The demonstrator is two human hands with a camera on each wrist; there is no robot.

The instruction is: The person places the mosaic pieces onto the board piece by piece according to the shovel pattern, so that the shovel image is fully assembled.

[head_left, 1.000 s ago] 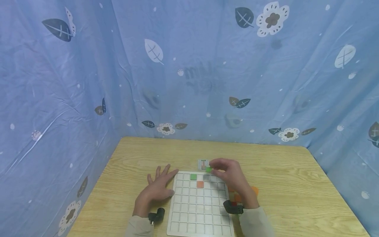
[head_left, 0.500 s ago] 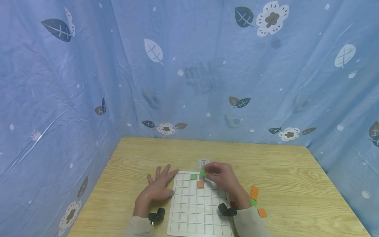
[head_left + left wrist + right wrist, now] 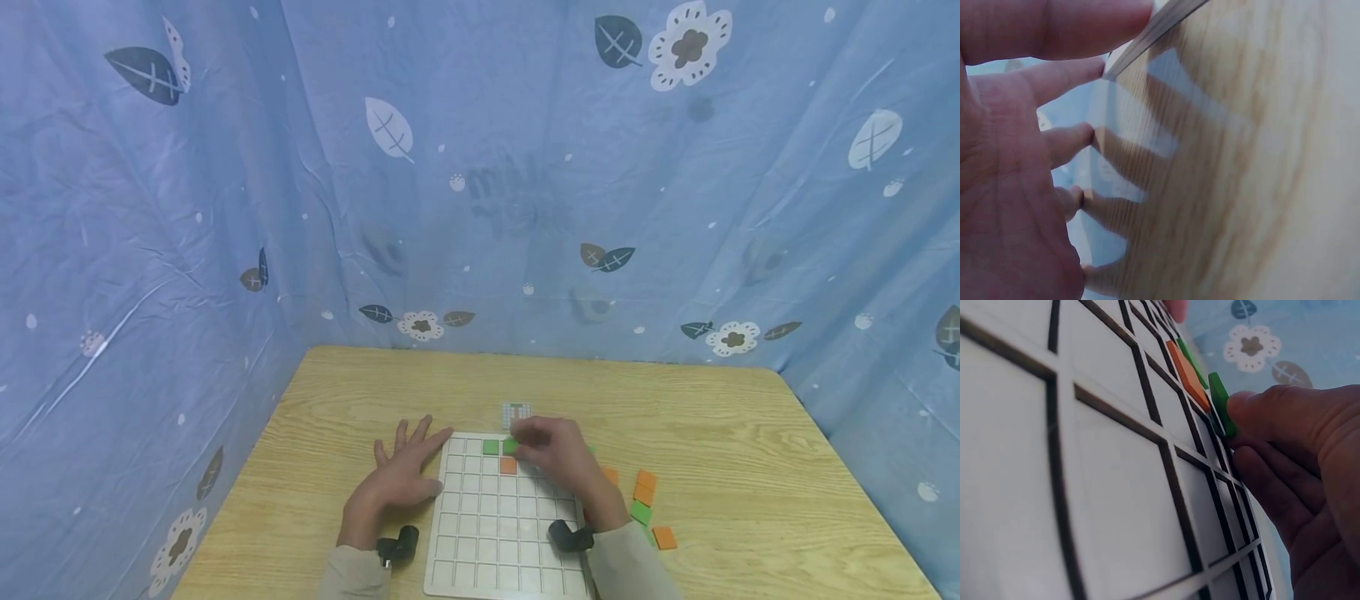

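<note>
Green square tile (image 3: 1220, 403), pinched by the right hand (image 3: 557, 452), is best lowered level into the white gridded board (image 3: 487, 527), the spread, empty left hand (image 3: 401, 481) steadying its edge.

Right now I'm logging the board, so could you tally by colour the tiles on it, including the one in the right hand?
Green: 2, the far-row green tile and the held green tile, pinched by the right hand
Orange: 1, the orange tile on the white grid board
Total: 3
</note>
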